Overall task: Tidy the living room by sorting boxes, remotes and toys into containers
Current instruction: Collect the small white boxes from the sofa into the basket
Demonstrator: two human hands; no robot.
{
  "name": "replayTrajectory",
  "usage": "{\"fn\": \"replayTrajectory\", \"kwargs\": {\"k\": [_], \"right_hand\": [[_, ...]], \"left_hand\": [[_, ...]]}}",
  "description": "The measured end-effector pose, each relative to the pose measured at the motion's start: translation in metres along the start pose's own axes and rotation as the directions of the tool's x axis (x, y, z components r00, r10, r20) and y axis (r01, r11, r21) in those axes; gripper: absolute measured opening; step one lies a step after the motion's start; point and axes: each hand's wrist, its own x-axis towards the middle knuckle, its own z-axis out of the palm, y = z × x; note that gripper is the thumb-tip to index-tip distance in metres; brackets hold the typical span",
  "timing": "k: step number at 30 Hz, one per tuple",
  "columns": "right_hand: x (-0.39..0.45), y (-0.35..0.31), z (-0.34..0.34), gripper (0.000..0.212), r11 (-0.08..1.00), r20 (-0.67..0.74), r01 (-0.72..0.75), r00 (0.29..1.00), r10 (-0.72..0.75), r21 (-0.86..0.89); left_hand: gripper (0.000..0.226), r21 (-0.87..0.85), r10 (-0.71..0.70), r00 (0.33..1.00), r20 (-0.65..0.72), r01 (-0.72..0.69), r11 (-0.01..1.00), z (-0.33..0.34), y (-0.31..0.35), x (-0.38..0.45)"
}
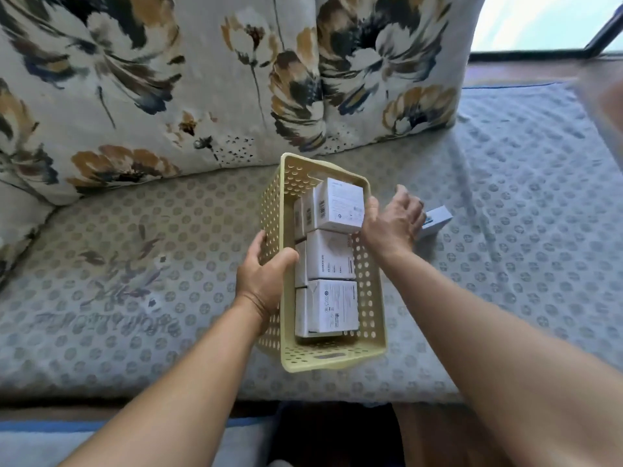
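Basket (369, 291) (full of white boxes (332, 306)): left hand (261, 278) grips wall; right hand (392, 224), fingers spread, empty, beside it. Risk: one-handed tilt spills boxes.

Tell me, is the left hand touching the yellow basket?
Touching. The head view shows the left hand gripping the yellow basket over its left rim.

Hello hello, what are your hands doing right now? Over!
Left hand grips the perforated pale yellow plastic basket of white cardboard boxes. Right hand open at its far rim, over a pale blue box. Nothing blocking.
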Motion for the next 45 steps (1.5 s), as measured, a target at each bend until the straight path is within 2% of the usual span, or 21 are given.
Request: {"fn": "replayTrajectory", "kwargs": {"k": [2,7,11,16,19,23,25,27,29,32,36,40,45], "right_hand": [[0.022,0.018,-0.004,0.065,0.998,0.011,-0.064,0.998,0.063,0.003],[0.081,0.069,-0.007,0.095,0.963,0.064,-0.262,0.962,0.266,-0.066],[0.115,0.102,-0.002,0.107,0.935,0.171,-0.341,0.920,0.354,-0.099],[0.134,0.118,0.006,0.101,0.959,0.199,-0.271,0.939,0.281,-0.079],[0.140,0.103,0.002,0.088,0.973,0.138,-0.221,0.964,0.228,-0.066],[0.143,0.066,-0.020,0.073,0.999,0.038,0.008,0.999,-0.007,-0.045],[0.138,0.046,-0.036,0.071,0.995,0.084,0.101,0.992,-0.098,-0.028],[0.129,0.031,-0.046,0.078,0.991,0.192,0.133,0.973,-0.128,-0.014],[0.115,0.021,-0.054,0.086,0.993,0.275,0.116,0.956,-0.106,-0.018],[0.097,0.016,-0.064,0.089,0.997,0.303,0.043,0.953,-0.020,-0.070],[0.078,0.013,-0.094,0.089,0.989,0.229,-0.100,0.966,0.124,-0.111],[0.047,0.012,-0.133,0.080,0.979,0.033,-0.153,0.987,0.159,-0.133],[0.005,0.023,-0.183,0.072,0.967,-0.153,-0.249,0.959,0.238,-0.056]], "left_hand": [[0.092,0.018,-0.007,1.000,-0.011,0.007,1.000,0.018,0.003,0.011],[0.092,0.060,-0.046,0.997,-0.067,0.050,0.997,0.061,0.014,0.048],[0.094,0.077,-0.071,0.993,-0.093,0.078,0.994,0.085,0.024,0.071],[0.107,0.095,-0.088,0.989,-0.120,0.099,0.991,0.103,0.029,0.087],[0.098,0.104,-0.097,0.988,-0.124,0.110,0.988,0.109,0.033,0.090],[0.092,0.132,-0.081,0.989,-0.125,0.098,0.986,0.113,0.042,0.089],[0.092,0.140,-0.069,0.991,-0.112,0.084,0.987,0.116,0.050,0.084],[0.092,0.142,-0.053,0.994,-0.097,0.066,0.988,0.120,0.057,0.078],[0.093,0.133,-0.046,0.996,-0.074,0.056,0.990,0.125,0.066,0.071],[0.094,0.117,-0.029,0.999,-0.016,0.031,0.993,0.132,0.080,0.059],[0.095,0.108,0.013,0.993,0.117,-0.025,0.994,0.140,0.098,0.035],[0.095,0.086,0.044,0.964,0.262,-0.069,0.994,0.145,0.117,-0.001],[0.087,0.069,0.095,0.896,0.433,-0.138,0.988,0.161,0.141,-0.049]]}}
